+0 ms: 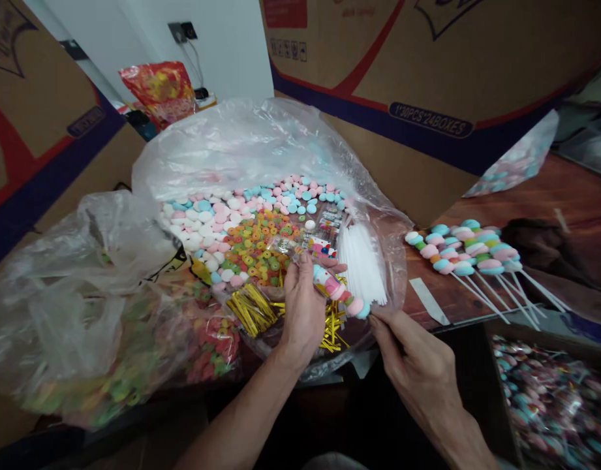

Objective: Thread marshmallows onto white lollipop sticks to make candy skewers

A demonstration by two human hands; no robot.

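My left hand [303, 303] is closed around a candy skewer [342, 292] threaded with pink, white and blue marshmallow pieces, over a clear plastic sleeve [305, 247]. My right hand [410, 356] pinches the skewer's lower end with its fingertips. Both hands hover above a big open plastic bag [222, 150] holding pastel marshmallows [207, 222], coloured ring candies [256, 245], white sticks [361, 264] and gold twist ties [254, 307].
Several finished skewers [464, 251] lie on the brown table to the right. A second bag of ring candies [85, 313] sits at left. Cardboard cartons [427, 72] stand behind. A box of wrapped skewers [554, 398] is at lower right.
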